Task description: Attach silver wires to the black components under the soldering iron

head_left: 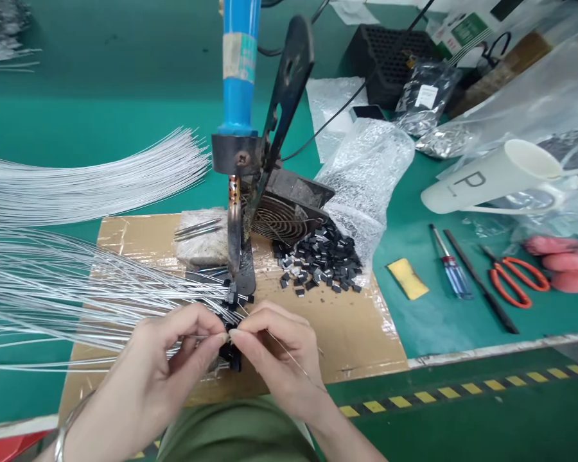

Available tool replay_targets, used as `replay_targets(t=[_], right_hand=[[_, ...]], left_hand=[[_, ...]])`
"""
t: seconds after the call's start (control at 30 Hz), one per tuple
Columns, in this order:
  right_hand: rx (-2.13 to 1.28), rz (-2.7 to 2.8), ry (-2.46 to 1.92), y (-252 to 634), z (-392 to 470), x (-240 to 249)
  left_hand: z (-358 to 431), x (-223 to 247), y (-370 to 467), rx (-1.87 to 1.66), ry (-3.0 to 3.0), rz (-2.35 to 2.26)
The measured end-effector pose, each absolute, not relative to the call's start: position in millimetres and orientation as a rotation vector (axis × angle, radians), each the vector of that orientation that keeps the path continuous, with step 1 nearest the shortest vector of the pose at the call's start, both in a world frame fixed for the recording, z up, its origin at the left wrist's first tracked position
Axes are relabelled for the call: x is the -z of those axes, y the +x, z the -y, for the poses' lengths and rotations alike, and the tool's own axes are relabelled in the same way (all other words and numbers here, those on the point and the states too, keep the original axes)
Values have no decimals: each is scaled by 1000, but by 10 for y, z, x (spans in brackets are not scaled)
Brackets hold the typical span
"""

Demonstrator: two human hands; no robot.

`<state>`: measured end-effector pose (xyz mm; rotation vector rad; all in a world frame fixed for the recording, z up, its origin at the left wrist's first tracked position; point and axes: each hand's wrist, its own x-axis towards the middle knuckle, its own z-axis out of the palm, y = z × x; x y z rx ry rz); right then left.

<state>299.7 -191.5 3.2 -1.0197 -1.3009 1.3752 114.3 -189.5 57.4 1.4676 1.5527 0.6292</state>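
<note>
My left hand [183, 350] pinches the end of a thin white wire between thumb and forefinger. Its fingertips meet those of my right hand [279, 350], also closed in a pinch. A thin strand of solder wire [289, 356] runs through my right hand and back over the palm; what lies right at the fingertips is too small to make out. Just beyond them, white wires [139, 285] end in small black connectors [231, 298]. Above these, a blue-handled soldering iron [241, 64] points tip-down in a black metal stand [279, 90].
Loose black connectors [322, 256] lie heaped on the cardboard [351, 333] beside a small fan [282, 215]. A wire bundle [87, 183] is at left. To the right are a yellow sponge [407, 279], screwdriver [455, 276], orange-handled pliers [515, 279] and a white cup [491, 179].
</note>
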Motion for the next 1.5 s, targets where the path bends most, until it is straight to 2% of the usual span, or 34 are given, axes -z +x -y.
replay_targets(t=[0.17, 0.33, 0.6, 0.93, 1.3, 1.5], right_hand=[[-1444, 958, -1090, 3028, 1914, 6], [-1602, 687, -910, 3137, 1901, 39], [-1514, 918, -1096, 2945, 1948, -20], [-1428, 1014, -1092, 2927, 1933, -48], [-1485, 930, -1106, 2903, 1953, -66], [-1644, 738, -999, 2872, 1937, -44]], left_hand=[[1821, -501, 1092, -581, 1281, -1429], [1801, -496, 1053, -596, 1213, -1505], [1838, -514, 1048, -570, 1258, -1555], [1840, -635, 1246, -700, 1136, -1649], [1877, -562, 1212, -691, 1143, -1638], [1872, -499, 1165, -648, 1199, -1628]])
